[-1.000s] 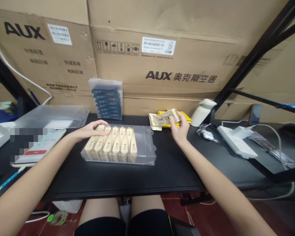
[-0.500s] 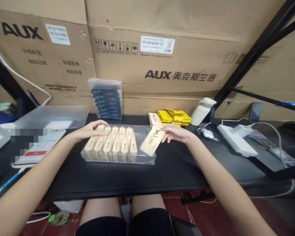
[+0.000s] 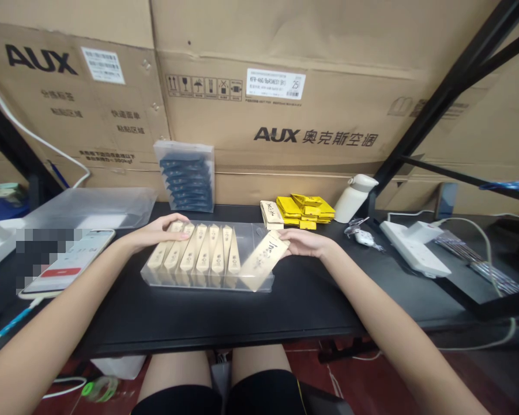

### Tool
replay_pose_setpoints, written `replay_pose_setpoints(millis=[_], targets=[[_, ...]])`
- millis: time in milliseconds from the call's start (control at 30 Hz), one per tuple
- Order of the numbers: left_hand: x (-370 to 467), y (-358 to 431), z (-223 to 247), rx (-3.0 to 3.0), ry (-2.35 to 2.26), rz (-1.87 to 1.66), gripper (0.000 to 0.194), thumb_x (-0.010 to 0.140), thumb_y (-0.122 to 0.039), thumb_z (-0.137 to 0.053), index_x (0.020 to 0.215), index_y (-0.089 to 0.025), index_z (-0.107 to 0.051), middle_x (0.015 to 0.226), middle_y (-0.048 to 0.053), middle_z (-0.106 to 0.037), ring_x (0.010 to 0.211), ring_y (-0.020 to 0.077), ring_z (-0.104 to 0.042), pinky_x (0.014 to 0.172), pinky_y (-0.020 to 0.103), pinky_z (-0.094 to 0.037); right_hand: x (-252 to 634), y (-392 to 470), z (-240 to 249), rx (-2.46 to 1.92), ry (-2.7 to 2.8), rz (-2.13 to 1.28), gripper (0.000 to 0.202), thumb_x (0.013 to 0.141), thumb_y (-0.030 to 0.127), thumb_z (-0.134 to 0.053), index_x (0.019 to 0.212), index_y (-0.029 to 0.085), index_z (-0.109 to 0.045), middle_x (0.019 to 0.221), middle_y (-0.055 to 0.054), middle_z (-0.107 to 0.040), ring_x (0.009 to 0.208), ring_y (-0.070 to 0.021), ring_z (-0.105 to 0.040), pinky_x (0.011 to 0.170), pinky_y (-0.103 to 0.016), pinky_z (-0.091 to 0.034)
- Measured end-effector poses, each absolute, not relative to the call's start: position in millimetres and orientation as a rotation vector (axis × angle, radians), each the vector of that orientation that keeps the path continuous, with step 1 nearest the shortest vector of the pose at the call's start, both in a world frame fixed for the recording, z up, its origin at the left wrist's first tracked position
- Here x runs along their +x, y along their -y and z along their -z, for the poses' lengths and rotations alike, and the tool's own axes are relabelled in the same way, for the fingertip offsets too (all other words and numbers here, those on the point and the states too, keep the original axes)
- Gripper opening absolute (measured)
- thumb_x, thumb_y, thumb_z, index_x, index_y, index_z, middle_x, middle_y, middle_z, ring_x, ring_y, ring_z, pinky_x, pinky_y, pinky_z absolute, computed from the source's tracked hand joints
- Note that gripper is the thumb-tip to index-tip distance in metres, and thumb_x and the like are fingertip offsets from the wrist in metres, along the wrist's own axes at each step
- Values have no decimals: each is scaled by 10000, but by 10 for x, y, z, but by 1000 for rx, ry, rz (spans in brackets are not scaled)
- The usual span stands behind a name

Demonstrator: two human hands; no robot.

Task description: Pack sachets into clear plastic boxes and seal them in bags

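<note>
A clear plastic box [image 3: 255, 282] lies on the black table, holding several cream packets [image 3: 202, 253] in a slanted row from its left end. My left hand [image 3: 166, 231] is closed round the box's upper left corner, with fingers over the leftmost packets. Between the fingertips of my right hand [image 3: 300, 243] is the top corner of another cream packet [image 3: 262, 262]. That packet is tilted, its lower end inside the right part of the box. Behind my right hand sit a cream packet stack [image 3: 271, 214] and a pile of yellow packets [image 3: 305, 211].
A clear box of blue packets [image 3: 185, 178] stands at the back. A phone [image 3: 69, 262] and a plastic sheet [image 3: 130, 202] lie left. A white bottle [image 3: 354, 199], earbud case [image 3: 364, 238] and power strip [image 3: 415, 251] are right. Cartons [image 3: 328, 57] rise behind.
My right hand has moved slightly left and down, and the packet in it has gone lower into the box's right part. My left hand has stayed on the box.
</note>
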State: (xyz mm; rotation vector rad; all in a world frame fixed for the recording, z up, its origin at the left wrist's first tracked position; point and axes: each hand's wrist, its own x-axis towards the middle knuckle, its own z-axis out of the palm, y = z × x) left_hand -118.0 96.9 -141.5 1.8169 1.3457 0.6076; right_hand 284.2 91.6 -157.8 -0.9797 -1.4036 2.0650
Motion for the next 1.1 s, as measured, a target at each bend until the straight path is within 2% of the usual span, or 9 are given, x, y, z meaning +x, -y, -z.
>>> replay_pose_setpoints(millis=[100,167,300,367,533,633,767,933,1100], targets=[[-1182,-976,1418,1835,-1343,-615,511,632,-524,-747,1042,-254,-603,1041,12,-652,1078,284,-598,894,347,-493,2777,-886,1569,-986,1383,-1988,219,879,134,-491,1041,113,-636,1088,-115,-687,993,-155,-659,859,-267,-546],[-1179,-973,1415,1835,-1351,-616,507,630,-522,-746,1037,-254,-606,1033,11,-656,1071,281,-600,891,344,-494,2727,-869,1576,-1024,1444,-1924,230,873,172,-542,1069,113,-646,1116,-119,-674,1004,-161,-650,852,-264,-547],[-1165,-954,1402,1816,-1356,-623,503,626,-510,-750,1035,-255,-608,1030,10,-657,1065,276,-603,883,338,-498,2628,-860,1654,-1136,1589,-1663,274,820,251,-659,1065,130,-669,939,-90,-700,770,-158,-676,616,-246,-586],[-1158,-946,1397,1792,-1349,-624,506,625,-507,-752,1038,-256,-604,1028,9,-658,1058,273,-610,877,337,-502,2580,-862,1703,-1152,1579,-1558,254,809,269,-677,1027,137,-683,868,-73,-698,705,-147,-669,561,-232,-579],[-1165,-954,1409,1783,-1343,-624,506,621,-510,-754,1034,-259,-603,1036,11,-661,1066,286,-610,889,355,-500,2526,-855,1719,-1032,1375,-1863,266,861,238,-598,1103,142,-650,1079,-109,-685,939,-170,-674,748,-260,-583],[-1175,-968,1422,1801,-1344,-624,513,627,-512,-751,1044,-255,-599,1042,16,-652,1078,292,-602,904,365,-492,2562,-848,1690,-840,1260,-2076,373,760,117,-662,1130,154,-628,1162,-93,-666,1061,-165,-641,891,-258,-538],[-1178,-972,1423,1806,-1352,-620,517,629,-513,-749,1050,-253,-600,1043,18,-654,1073,288,-604,893,358,-495,2587,-838,1699,-747,1310,-2099,488,637,2,-722,1094,145,-630,1124,-69,-684,1010,-139,-662,918,-222,-523],[-1171,-956,1407,1809,-1346,-619,517,627,-521,-747,1044,-254,-598,1041,15,-657,1061,282,-611,883,348,-501,2478,-815,1758,-929,1405,-1859,345,726,152,-744,1045,128,-613,902,-52,-717,795,-118,-705,773,-221,-586],[-1162,-942,1392,1822,-1363,-626,519,622,-530,-745,1039,-252,-612,1040,23,-665,1061,289,-614,871,354,-511,2337,-795,1801,-1116,1371,-1616,278,709,253,-777,891,130,-606,666,-19,-672,526,-117,-655,520,-230,-593]])
